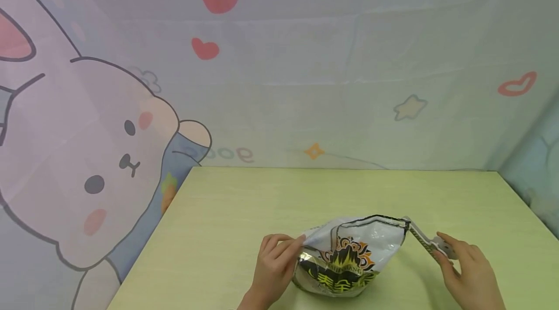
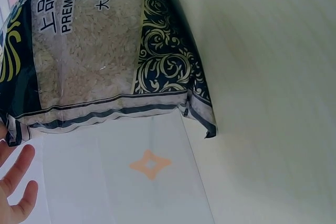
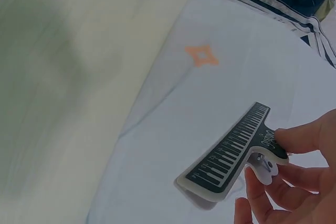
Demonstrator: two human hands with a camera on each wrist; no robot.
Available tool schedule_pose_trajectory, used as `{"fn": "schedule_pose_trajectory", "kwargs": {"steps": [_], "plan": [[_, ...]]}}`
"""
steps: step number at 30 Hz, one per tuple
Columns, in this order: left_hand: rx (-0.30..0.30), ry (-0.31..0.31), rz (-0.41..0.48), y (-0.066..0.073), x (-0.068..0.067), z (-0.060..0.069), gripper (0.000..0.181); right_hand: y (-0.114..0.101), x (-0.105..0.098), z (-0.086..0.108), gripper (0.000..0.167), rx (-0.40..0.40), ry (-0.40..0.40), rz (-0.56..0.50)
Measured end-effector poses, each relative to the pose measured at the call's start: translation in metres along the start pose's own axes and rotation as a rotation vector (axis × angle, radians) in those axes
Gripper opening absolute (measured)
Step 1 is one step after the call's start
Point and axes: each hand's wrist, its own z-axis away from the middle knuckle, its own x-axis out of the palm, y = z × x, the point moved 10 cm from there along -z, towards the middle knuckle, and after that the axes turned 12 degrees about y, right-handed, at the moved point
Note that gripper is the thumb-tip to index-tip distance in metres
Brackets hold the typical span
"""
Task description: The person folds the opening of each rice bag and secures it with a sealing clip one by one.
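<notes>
A bag of rice stands on the table, its white top folded over; the left wrist view shows grains through its clear panel. My left hand pinches the bag's left top corner. A wide clip with a piano-key pattern is pinched by its handles between thumb and fingers of my right hand. In the head view the right hand is to the right of the bag, and the clip reaches toward the bag's top right corner. Whether clip and bag touch, I cannot tell.
The pale yellow-green table runs back to a hanging cloth printed with hearts, stars and a large rabbit at the left. The cloth also borders the table's left and right sides.
</notes>
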Motion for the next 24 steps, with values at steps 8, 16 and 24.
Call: {"fn": "schedule_pose_trajectory", "kwargs": {"steps": [8, 16, 24], "plan": [[-0.004, 0.001, 0.004, 0.000, 0.000, 0.000, 0.020, -0.006, -0.009, -0.006, 0.035, 0.032, 0.045, -0.035], [-0.007, 0.001, 0.006, -0.001, 0.001, 0.001, 0.020, -0.014, -0.016, -0.011, 0.035, 0.055, 0.076, -0.077], [-0.006, -0.001, 0.003, -0.001, 0.001, 0.001, 0.020, -0.016, -0.020, -0.012, 0.036, 0.099, 0.095, -0.065]]}}
